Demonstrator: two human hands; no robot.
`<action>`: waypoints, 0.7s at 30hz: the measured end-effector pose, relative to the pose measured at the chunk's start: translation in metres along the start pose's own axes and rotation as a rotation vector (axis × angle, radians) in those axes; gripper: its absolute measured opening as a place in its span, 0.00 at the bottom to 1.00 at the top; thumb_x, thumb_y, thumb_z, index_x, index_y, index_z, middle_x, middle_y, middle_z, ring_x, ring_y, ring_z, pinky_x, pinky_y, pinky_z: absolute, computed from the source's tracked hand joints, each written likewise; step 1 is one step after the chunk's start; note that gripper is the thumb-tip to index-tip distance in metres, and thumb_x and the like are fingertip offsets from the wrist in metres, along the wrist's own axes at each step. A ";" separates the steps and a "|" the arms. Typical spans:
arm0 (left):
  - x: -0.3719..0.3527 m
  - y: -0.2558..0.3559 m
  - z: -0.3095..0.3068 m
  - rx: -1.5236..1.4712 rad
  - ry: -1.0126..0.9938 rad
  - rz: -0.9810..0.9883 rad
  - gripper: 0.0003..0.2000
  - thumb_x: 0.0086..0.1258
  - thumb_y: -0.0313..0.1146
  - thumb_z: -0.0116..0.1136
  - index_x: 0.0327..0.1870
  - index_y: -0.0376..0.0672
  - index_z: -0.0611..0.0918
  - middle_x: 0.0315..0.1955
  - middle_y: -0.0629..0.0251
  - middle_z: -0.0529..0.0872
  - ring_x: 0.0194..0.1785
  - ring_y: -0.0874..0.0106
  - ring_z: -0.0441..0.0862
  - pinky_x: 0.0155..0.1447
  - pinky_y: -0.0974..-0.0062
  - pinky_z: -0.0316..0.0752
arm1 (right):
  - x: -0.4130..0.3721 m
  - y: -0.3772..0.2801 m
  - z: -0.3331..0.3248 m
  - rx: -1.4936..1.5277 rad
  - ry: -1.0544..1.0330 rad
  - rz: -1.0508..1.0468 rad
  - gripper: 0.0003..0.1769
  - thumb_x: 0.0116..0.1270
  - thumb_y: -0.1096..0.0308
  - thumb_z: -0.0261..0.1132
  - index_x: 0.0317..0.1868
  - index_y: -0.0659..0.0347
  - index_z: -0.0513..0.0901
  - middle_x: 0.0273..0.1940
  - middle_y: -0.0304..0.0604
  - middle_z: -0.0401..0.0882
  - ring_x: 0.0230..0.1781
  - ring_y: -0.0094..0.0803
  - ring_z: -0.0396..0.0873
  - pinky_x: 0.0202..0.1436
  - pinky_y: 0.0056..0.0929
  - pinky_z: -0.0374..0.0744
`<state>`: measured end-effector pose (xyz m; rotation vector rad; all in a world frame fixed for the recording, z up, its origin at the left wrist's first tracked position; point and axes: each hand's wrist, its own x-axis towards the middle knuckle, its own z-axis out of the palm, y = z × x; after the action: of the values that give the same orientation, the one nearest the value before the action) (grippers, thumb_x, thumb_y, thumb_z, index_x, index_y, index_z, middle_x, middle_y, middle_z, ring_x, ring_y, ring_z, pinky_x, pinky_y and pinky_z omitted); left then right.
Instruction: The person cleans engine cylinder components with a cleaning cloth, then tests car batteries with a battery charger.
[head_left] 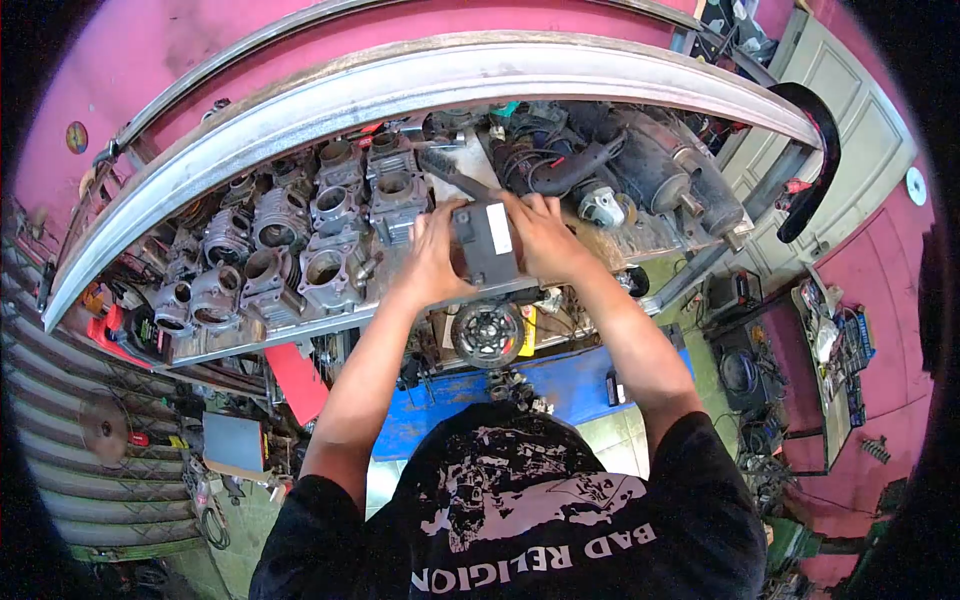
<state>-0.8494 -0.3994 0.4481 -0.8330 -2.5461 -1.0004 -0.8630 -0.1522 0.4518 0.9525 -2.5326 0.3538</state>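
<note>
Left hand (432,250) and right hand (545,235) both grip the dark box (487,245), white label; finned grey cylinders (300,250) crowd left, black motors (650,170) right, on a metal shelf (400,85)

Motorcycle repair workshop. Evidence:
- Metal shelf (250,340) crowded with finned engine cylinders (300,250), ranked in rows.
- Exhaust mufflers (660,165) and tangled black wiring (545,160) alongside on the same shelf.
- Black electrical module (487,240), white-labelled, held at the shelf front.
- Round spoked engine part (488,333) just below the shelf.
- Blue workbench (560,385) strewn with small parts.
- Abrasive disc (103,428) beside a corrugated roller shutter (60,480).
- Side table (835,340) heaped with boxes and oddments.
- Pink-painted walls (880,270), grimy surfaces.
</note>
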 end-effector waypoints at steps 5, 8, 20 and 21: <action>0.008 -0.005 0.008 0.063 -0.018 -0.030 0.63 0.33 0.37 0.86 0.79 0.45 0.61 0.72 0.55 0.71 0.70 0.47 0.68 0.77 0.54 0.67 | -0.003 -0.001 -0.017 -0.007 -0.067 0.161 0.55 0.47 0.72 0.76 0.79 0.61 0.65 0.66 0.52 0.80 0.65 0.48 0.71 0.69 0.48 0.66; 0.008 -0.010 0.010 -0.029 0.003 -0.017 0.64 0.32 0.37 0.86 0.80 0.46 0.60 0.73 0.55 0.70 0.71 0.47 0.67 0.79 0.53 0.64 | -0.023 0.011 -0.018 -0.193 -0.049 0.309 0.38 0.52 0.69 0.74 0.68 0.58 0.78 0.61 0.48 0.84 0.63 0.46 0.73 0.64 0.50 0.67; 0.004 -0.013 0.016 -0.052 0.022 -0.048 0.66 0.31 0.36 0.86 0.82 0.49 0.59 0.76 0.54 0.67 0.73 0.46 0.65 0.80 0.53 0.61 | -0.021 -0.013 -0.012 -0.255 0.344 0.482 0.11 0.58 0.72 0.70 0.41 0.50 0.93 0.45 0.35 0.87 0.53 0.42 0.77 0.57 0.45 0.70; 0.004 -0.013 0.016 -0.057 0.016 -0.047 0.66 0.31 0.35 0.86 0.82 0.48 0.58 0.76 0.53 0.66 0.73 0.46 0.65 0.80 0.52 0.61 | -0.009 -0.030 -0.023 -0.101 0.597 0.388 0.12 0.57 0.73 0.71 0.41 0.49 0.93 0.45 0.33 0.87 0.52 0.42 0.76 0.57 0.43 0.71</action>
<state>-0.8613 -0.3941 0.4313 -0.7805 -2.5460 -1.0939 -0.8302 -0.1605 0.4706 0.2476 -2.1304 0.5253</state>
